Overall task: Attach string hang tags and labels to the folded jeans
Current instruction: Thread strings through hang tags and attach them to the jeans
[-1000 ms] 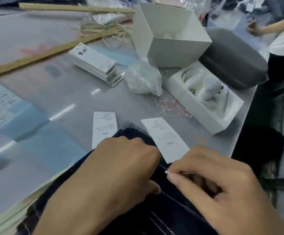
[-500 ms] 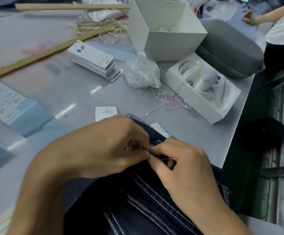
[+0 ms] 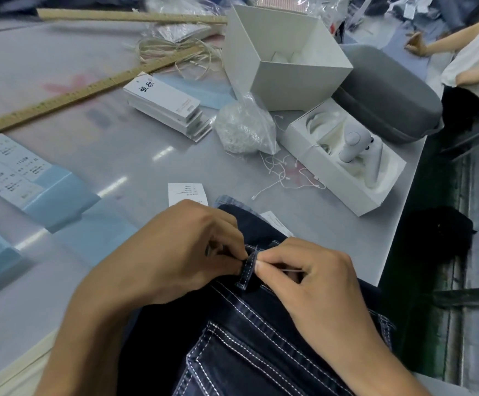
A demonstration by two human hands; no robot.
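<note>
Jeans (image 3: 261,352) between two pinching hands

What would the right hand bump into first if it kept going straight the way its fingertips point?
Almost at once, the belt loop on the jeans: the right hand pinches a thin string and its fingertips point left at that loop. Just beyond wait the left hand's fingertips, though depth is hard to judge.

Both hands pinching jeans (image 3: 261,338) belt loop (image 3: 248,270), string (image 3: 291,270) in right

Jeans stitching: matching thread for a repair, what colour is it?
White, contrasting on the dark indigo jeans; clearest in the head view.
</note>
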